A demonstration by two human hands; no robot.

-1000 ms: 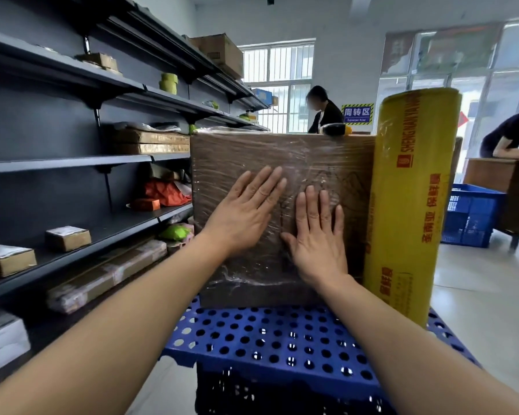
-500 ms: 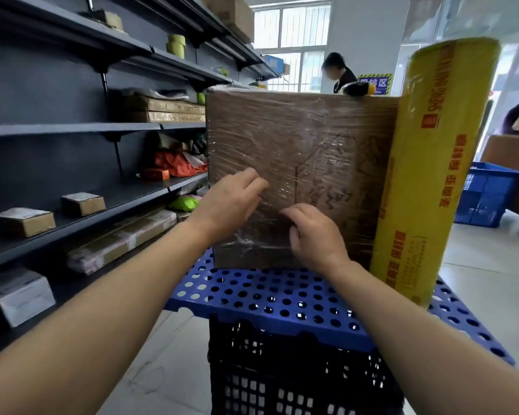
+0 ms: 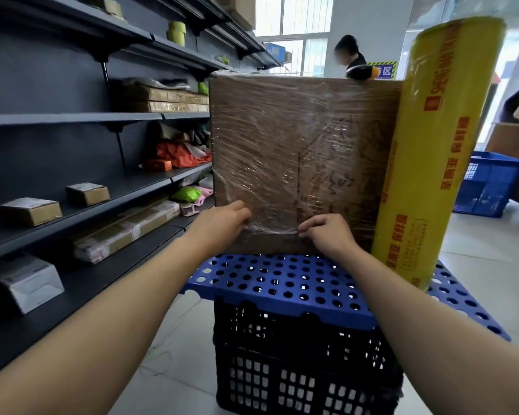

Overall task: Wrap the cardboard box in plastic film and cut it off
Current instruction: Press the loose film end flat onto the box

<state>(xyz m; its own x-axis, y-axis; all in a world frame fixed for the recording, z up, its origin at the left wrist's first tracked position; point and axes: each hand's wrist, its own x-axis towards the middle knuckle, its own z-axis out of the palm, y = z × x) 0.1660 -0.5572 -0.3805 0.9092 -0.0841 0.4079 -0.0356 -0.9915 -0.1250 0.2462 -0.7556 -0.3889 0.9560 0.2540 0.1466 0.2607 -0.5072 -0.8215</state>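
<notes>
Lower now than a second ago, the left hand [image 3: 219, 223] and right hand [image 3: 327, 235] have slid from the middle of the box [image 3: 282, 130] to the bottom edge of the film [image 3: 267, 181], and fingers that lay flat are curled.

Dark shelves [image 3: 72, 121] with small parcels run along the left. The box stands upright on the bench [image 3: 282, 283], a blue perforated board set on a black crate [image 3: 297, 369], which lifts the work to arm height. Its near face is covered in wrinkled film, except for a bare strip at the foot. The yellow roll [image 3: 432, 145] stands on end touching the box's right side, probably parked there so the film stays taut and within reach.

Each hand pinches the bunched lower edge of the film, the left near the box's left corner, the right nearer the middle. I take this as tugging the film down over the bare strip. The left fingertips are partly hidden. Cutting looks still to come.
</notes>
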